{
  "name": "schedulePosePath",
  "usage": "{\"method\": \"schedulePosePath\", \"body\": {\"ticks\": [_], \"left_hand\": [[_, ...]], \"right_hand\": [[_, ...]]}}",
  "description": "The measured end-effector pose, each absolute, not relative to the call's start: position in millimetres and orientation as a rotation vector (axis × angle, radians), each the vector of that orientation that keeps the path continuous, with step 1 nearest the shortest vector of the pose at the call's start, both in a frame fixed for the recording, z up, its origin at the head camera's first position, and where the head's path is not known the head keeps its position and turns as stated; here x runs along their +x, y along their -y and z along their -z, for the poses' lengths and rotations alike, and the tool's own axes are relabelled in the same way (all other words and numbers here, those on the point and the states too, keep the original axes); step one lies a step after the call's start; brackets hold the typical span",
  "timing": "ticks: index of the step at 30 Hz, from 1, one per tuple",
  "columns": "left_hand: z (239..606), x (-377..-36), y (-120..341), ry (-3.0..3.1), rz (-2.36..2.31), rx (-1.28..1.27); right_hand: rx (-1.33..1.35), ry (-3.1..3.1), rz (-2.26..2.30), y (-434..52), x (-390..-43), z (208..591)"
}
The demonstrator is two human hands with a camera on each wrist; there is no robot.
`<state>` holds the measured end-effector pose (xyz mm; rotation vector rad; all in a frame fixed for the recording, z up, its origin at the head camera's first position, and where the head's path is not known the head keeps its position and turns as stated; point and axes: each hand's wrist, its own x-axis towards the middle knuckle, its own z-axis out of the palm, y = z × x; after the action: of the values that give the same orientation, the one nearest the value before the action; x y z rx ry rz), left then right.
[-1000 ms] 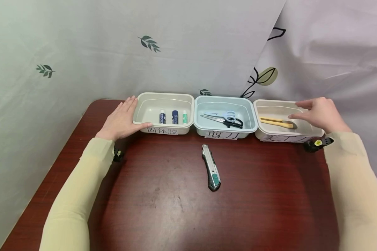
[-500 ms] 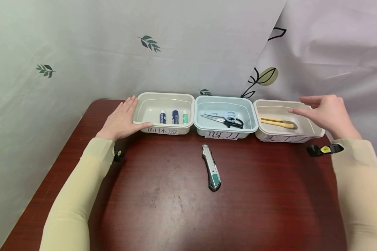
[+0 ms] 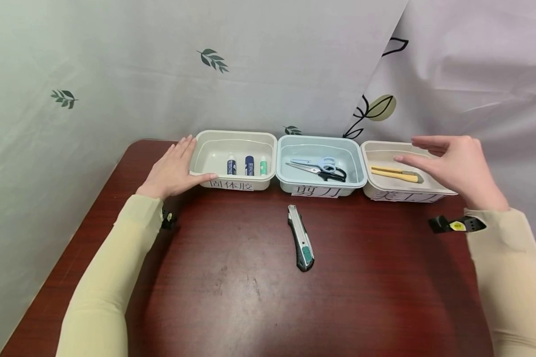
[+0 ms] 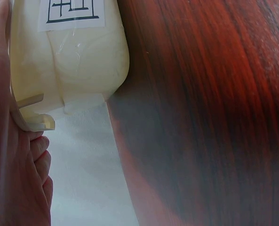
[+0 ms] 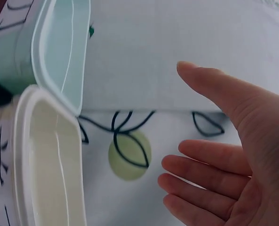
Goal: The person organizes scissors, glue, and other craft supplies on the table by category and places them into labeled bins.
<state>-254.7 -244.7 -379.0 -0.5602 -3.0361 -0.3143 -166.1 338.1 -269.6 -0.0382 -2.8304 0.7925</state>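
Cream plastic bins (image 3: 234,159) (image 3: 406,173) flank the counter's (image 3: 232,277) far edge: left hand (image 3: 171,168) flat against one, right hand (image 3: 455,163) hovering released above the other; a careless nudge could slide them.

Looks like a makeshift sorting station set up indoors, perhaps a home or a small recording corner rather than a real workshop. No walls showing: only printed cloth (image 3: 250,74) with leaf patterns hung behind, a second curtain (image 3: 473,74) overlapping beyond the right hand (image 3: 451,166). One dark red wooden table (image 3: 250,297). Three plastic bins in a row at its far edge, each with a handwritten paper label: glue sticks (image 3: 245,166) beside the left hand (image 3: 171,171), scissors (image 3: 319,167) between the hands, knives (image 3: 395,173) under the right hand. Office stationery only.
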Motion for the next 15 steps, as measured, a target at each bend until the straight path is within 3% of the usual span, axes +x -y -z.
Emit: {"method": "schedulePosePath", "body": {"ticks": [15], "left_hand": [[379.4, -254.4, 245.4, 3.031, 0.326, -0.554]], "right_hand": [[0.101, 2.701, -0.911, -279.6, -146.7, 276.1]]}}
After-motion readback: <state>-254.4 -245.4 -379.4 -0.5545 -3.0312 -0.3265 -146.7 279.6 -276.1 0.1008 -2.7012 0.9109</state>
